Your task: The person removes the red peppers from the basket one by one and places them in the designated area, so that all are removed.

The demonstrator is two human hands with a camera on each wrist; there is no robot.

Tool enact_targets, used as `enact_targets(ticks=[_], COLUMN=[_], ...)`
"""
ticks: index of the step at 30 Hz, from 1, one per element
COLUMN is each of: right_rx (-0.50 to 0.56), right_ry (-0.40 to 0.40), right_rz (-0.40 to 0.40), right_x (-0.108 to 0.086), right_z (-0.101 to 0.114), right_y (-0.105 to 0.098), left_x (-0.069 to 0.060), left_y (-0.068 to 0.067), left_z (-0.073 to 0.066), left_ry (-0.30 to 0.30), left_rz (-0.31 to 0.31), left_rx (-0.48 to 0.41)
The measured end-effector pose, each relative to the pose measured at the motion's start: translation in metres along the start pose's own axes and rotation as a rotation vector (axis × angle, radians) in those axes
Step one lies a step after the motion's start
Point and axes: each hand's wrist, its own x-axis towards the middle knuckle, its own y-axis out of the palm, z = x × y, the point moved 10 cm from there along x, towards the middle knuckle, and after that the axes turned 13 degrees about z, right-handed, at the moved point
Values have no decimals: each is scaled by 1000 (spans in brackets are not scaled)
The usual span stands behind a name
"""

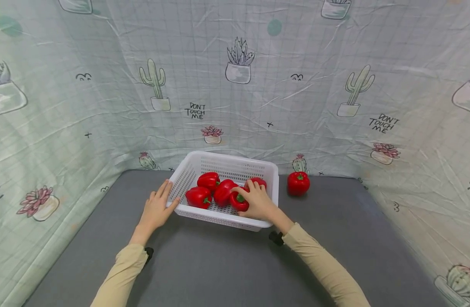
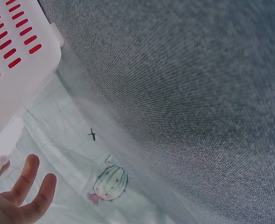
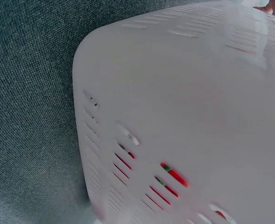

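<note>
A white slotted plastic basket [image 1: 223, 217] stands on the grey table with several red bell peppers [image 1: 198, 197] inside. At the basket's left end, my left hand [image 1: 156, 209] rests against the rim, fingers extended and spread. In the left wrist view, the fingers [image 2: 44, 198] of that hand are beside the basket's corner. My right hand [image 1: 259, 204] reaches over the front right rim and grips a red bell pepper [image 1: 238, 202] with a green stem. Another pepper [image 1: 258, 182] lies partly hidden behind that hand. The basket wall [image 3: 184, 102] blocks the right wrist view of the grip.
One red bell pepper [image 1: 298, 184] sits on the table [image 1: 212, 264] to the right of the basket. A pale cloth [image 1: 273, 102] printed with cacti hangs behind the table and along both sides.
</note>
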Motion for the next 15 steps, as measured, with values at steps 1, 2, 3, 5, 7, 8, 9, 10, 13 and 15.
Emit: enact_targets(ticks=[1, 2, 3, 5, 7, 8, 9, 10, 13, 15], right_rx=[3, 4, 7, 13, 20, 25, 29, 33, 36, 30], right_ry=[1, 2, 3, 4, -1, -5, -8, -8, -8, -8], right_rz=[-2, -2, -3, -8, -18, -25, -31, -38, -49, -58], right_x=[0, 0, 0, -1, -2, -3, -4, -5, -9, -11], right_z=[-1, -1, -1, -1, -1, 0, 0, 0, 0, 0], right_y=[0, -1, -1, -3, -6, -7, -9, -11, -16, -19], left_x=[0, 0, 1, 1, 1, 1, 1, 1, 1, 1], left_y=[0, 1, 1, 1, 1, 1, 1, 1, 0, 0], left_z=[0, 0, 0, 0, 0, 0, 0, 0, 0, 1], left_ry=[-2, -3, -4, -7, -8, -8, -8, -8, -7, -7], left_rz=[2, 2, 4, 5, 5, 4, 4, 4, 2, 2], left_rx=[-1, -3, -3, 0, 2, 3, 4, 3, 0, -1])
